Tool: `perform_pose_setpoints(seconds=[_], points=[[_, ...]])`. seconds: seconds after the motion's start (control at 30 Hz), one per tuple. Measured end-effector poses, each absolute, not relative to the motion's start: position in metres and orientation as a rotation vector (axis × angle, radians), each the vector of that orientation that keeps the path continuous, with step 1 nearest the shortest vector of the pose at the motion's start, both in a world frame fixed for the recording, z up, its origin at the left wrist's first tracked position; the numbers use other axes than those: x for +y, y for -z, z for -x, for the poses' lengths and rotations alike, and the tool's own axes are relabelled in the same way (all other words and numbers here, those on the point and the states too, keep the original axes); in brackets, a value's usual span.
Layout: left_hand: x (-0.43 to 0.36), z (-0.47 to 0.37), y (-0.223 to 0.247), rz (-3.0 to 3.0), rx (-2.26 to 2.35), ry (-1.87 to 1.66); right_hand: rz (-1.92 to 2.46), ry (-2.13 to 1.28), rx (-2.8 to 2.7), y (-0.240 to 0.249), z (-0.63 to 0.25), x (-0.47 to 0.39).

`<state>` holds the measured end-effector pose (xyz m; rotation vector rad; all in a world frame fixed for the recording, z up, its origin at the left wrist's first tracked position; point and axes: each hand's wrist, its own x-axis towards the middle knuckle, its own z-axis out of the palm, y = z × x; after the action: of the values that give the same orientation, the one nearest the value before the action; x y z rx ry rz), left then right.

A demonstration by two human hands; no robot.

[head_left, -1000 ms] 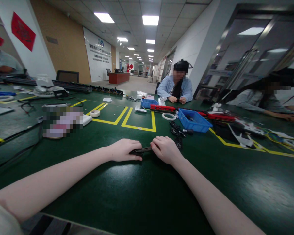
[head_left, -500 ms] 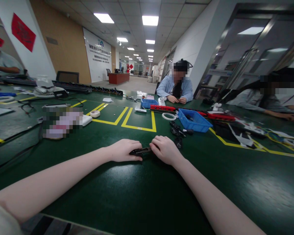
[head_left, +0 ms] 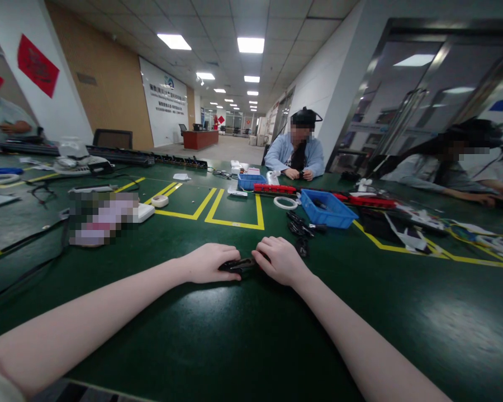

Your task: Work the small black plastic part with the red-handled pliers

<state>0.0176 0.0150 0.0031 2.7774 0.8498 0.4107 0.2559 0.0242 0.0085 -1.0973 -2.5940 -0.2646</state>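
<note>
A small black object, too small to make out exactly, spans the gap between my two hands just above the green table. Its left end lies in the closed fingers of my left hand. The fingers of my right hand are curled round its right end and hide that part. Black cables lie bundled beyond my right hand, to the right.
Past the cables stands a blue bin, with a white ring beside it. Yellow tape marks the table. A white box and a tape roll lie left. A person sits opposite; others sit at both sides.
The whole view has shifted slightly, so the table and its objects appear a little lower and further left. Both hands keep their hold on the black object.
</note>
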Motion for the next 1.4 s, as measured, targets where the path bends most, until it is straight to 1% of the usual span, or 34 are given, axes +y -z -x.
perform_pose_setpoints(seconds=[1.4], points=[[0.0146,-0.0172,-0.0055,-2.791,0.894,-0.390,1.226,0.316,-2.534,-0.0081,-0.2531,0.0226]])
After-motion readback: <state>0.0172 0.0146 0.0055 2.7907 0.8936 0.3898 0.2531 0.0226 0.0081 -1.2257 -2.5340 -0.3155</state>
